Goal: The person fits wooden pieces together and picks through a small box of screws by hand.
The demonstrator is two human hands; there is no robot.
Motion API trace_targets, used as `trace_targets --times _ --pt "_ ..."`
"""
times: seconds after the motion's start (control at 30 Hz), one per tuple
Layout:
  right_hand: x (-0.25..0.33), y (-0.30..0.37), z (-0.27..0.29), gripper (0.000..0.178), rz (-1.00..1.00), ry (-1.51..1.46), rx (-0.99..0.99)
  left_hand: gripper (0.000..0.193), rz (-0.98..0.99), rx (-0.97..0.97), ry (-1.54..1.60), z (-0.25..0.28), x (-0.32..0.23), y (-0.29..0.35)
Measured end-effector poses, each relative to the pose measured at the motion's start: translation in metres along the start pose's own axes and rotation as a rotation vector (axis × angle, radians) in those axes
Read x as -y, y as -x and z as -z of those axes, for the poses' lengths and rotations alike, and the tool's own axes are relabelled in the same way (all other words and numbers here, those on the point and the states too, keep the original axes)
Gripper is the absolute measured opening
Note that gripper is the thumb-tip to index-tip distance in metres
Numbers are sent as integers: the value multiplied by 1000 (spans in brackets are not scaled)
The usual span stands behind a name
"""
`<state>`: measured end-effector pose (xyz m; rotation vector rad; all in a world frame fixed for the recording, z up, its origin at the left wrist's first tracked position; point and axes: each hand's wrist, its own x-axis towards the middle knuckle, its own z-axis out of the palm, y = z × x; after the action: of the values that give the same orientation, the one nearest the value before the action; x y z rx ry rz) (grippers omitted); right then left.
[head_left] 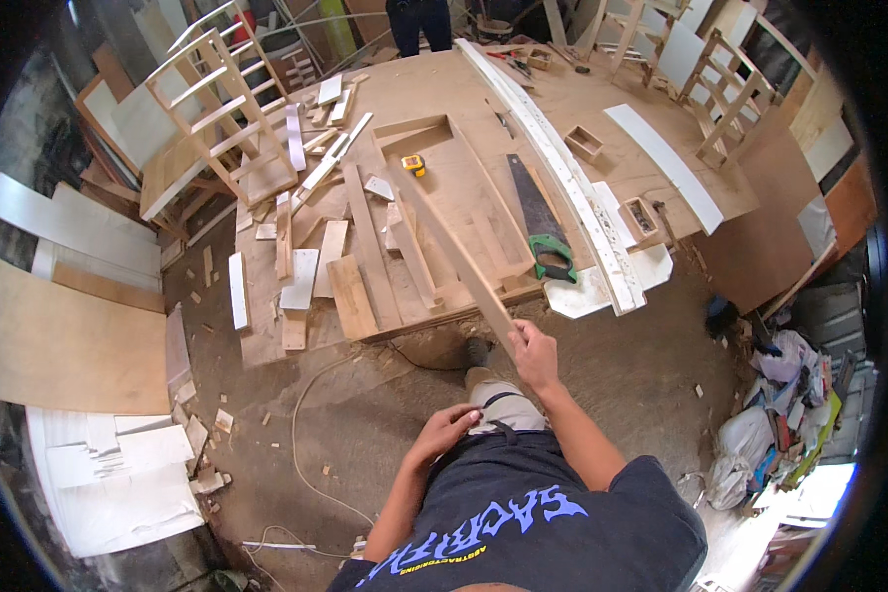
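Observation:
My right hand [535,357] is closed round the near end of a long, narrow wooden board [467,268]. The board slants forward and left over the workbench [434,84]. Beside my waist, my left hand [450,430] rests against my light trousers, its fingers loosely stretched and nothing visible in it. Beyond the held board, a yellow tape measure [413,165] lies inside a shallow wooden frame [414,128]. A handsaw [535,207] with a green and black handle lies right of the frame. Several wood offcuts [331,257] are spread over the bench's left side.
A long white beam [553,158] crosses the bench on the right, near small wooden boxes [584,144]. Wooden chair frames [212,109] stand at the far left. A cable [301,434] and wood scraps lie on the floor. Another person [417,25] stands beyond the bench.

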<state>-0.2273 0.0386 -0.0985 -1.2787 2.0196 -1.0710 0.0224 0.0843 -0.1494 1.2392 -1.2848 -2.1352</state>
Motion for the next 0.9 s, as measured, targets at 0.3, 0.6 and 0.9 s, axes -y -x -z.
trace_targets --times 0.3,0.6,0.9 --pt "-61 -203 -39 30 75 153 -33 41 -29 -360 -169 57 -69 -142" --pt "-42 -284 -70 31 -32 35 19 43 -127 -391 -408 56 -114 -290" --pt "-32 -299 -69 32 -88 3 104 57 -26 -146 -218 26 -98 -328"
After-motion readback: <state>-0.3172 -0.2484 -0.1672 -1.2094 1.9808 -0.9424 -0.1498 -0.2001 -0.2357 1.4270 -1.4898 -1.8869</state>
